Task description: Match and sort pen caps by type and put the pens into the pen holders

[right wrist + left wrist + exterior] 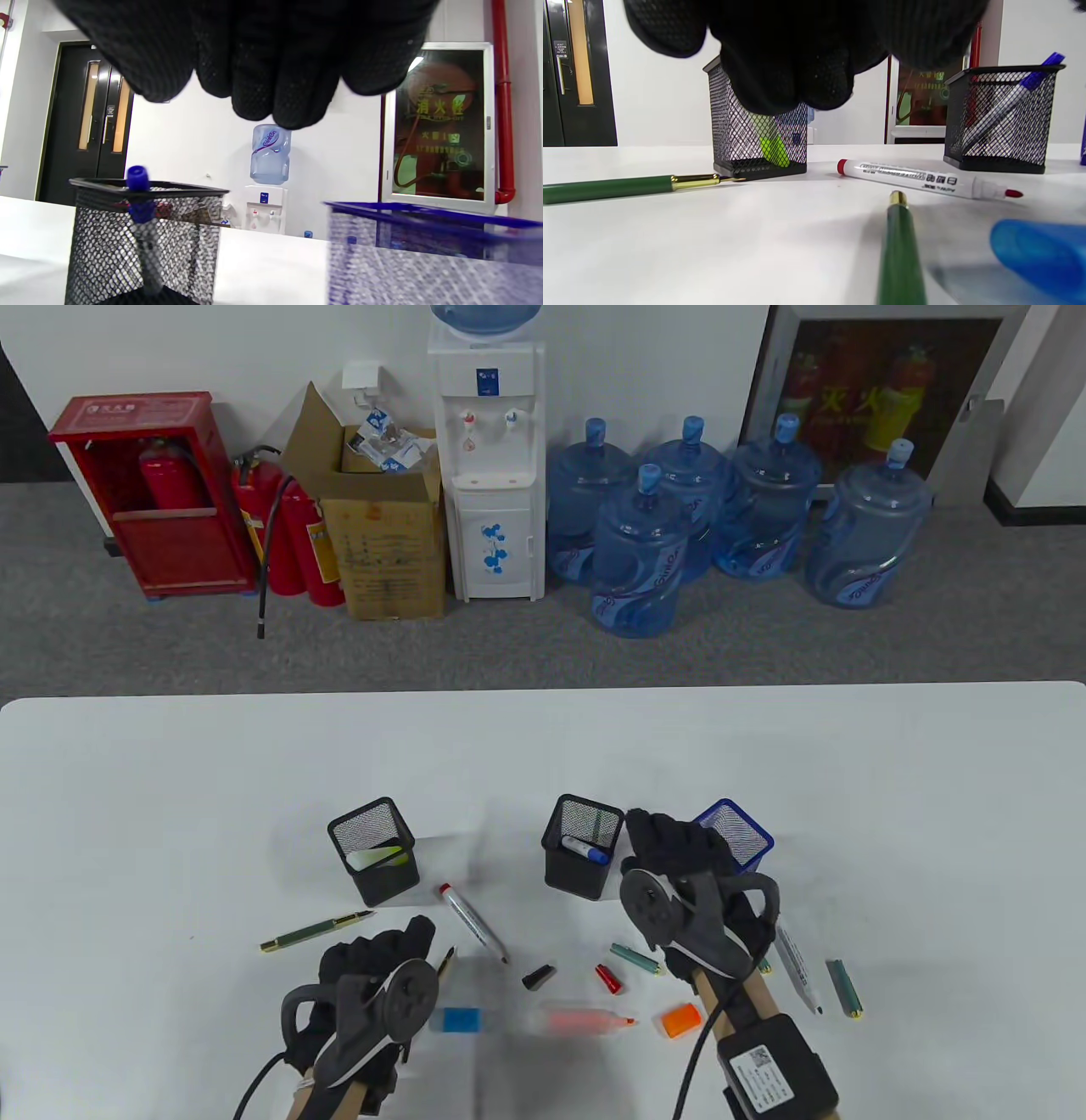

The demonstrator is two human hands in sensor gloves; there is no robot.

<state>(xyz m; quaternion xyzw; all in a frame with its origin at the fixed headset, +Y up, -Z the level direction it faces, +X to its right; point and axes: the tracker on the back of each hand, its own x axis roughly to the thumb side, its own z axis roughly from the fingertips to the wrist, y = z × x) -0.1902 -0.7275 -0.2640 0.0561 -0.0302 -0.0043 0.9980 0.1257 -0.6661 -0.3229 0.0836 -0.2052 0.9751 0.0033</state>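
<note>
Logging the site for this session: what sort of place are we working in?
Probably an office utility or break corner: a water dispenser with spare water jugs, fire extinguishers by the wall, and a white work table.

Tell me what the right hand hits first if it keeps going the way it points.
Probably the blue mesh holder: the right hand hovers at its near rim, fingers toward it, though height is unclear.

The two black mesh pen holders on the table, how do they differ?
The left black holder holds a yellow-green highlighter; the middle black holder holds a blue-capped marker. The left black holder stands alone, far from both hands, while the middle black holder stands beside the right hand and near the blue holder. Both are upright, square, black wire mesh.
</note>
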